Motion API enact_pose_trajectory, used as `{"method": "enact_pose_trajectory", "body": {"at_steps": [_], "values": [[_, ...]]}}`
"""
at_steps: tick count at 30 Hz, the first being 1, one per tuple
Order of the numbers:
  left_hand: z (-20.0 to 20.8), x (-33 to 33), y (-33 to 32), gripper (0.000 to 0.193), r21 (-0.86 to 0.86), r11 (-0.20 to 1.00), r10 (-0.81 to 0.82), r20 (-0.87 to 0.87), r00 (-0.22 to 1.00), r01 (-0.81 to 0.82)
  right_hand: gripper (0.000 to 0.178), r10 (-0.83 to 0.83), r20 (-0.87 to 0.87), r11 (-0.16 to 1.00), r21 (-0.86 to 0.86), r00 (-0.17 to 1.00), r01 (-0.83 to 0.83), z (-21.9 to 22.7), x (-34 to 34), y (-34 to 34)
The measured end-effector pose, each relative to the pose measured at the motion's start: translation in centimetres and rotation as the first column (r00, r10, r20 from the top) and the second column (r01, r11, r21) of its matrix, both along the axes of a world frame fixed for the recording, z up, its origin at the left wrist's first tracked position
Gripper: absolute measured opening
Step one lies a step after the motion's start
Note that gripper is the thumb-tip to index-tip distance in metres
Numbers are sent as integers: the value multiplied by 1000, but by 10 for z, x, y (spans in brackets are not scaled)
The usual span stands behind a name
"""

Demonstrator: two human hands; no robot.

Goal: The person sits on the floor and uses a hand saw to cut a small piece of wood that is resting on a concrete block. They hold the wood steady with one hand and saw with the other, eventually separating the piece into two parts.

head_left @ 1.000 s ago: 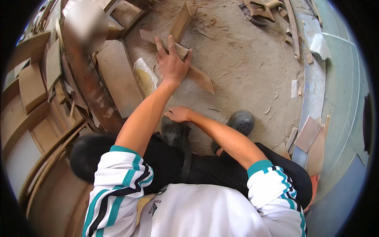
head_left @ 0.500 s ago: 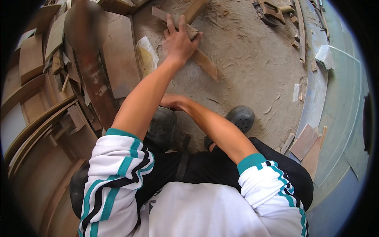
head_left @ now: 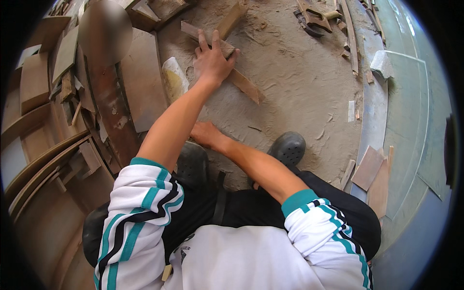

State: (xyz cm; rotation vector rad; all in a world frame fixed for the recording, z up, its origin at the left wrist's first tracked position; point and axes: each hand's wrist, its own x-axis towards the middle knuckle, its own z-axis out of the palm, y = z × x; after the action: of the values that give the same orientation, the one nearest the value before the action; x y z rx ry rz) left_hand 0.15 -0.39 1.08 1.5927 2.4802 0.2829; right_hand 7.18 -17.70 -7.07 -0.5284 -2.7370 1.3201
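My left hand point(head_left: 212, 63) reaches forward and grips a short wooden block point(head_left: 226, 48), two fingers stretched over its top and the thumb at its right side. Beneath the hand a thin wooden strip point(head_left: 246, 86) lies slantwise on the ground. A second wooden bar point(head_left: 232, 19) runs away from the block at an angle. My right hand point(head_left: 205, 134) is low between the left forearm and my left shoe point(head_left: 192, 164). Its fingers curl inward, mostly hidden, so what they hold cannot be seen.
Wooden boards point(head_left: 142, 79) and a rusty metal beam point(head_left: 115, 104) crowd the left. A pale, yellow-stained chunk point(head_left: 175, 79) lies beside my left hand. Glass sheets point(head_left: 408, 111) lie along the right, with a white block point(head_left: 382, 65) on their edge. A wooden-bodied tool point(head_left: 314, 17) rests far right.
The view has shifted slightly, carrying the scene leftward. My right hand shows more beside the left forearm. My left hand keeps its hold on the wooden block.
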Motion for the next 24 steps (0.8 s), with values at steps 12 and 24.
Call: {"method": "enact_pose_trajectory", "body": {"at_steps": [12, 24], "values": [[5, 2, 4, 85, -58, 998, 19, 60, 998, -16, 30, -432, 783, 843, 527, 447, -109, 109, 208, 228], [31, -70, -33, 87, 99, 991, 86, 39, 995, -90, 76, -187, 579, 982, 86, 793, 169, 71, 163, 204]]}}
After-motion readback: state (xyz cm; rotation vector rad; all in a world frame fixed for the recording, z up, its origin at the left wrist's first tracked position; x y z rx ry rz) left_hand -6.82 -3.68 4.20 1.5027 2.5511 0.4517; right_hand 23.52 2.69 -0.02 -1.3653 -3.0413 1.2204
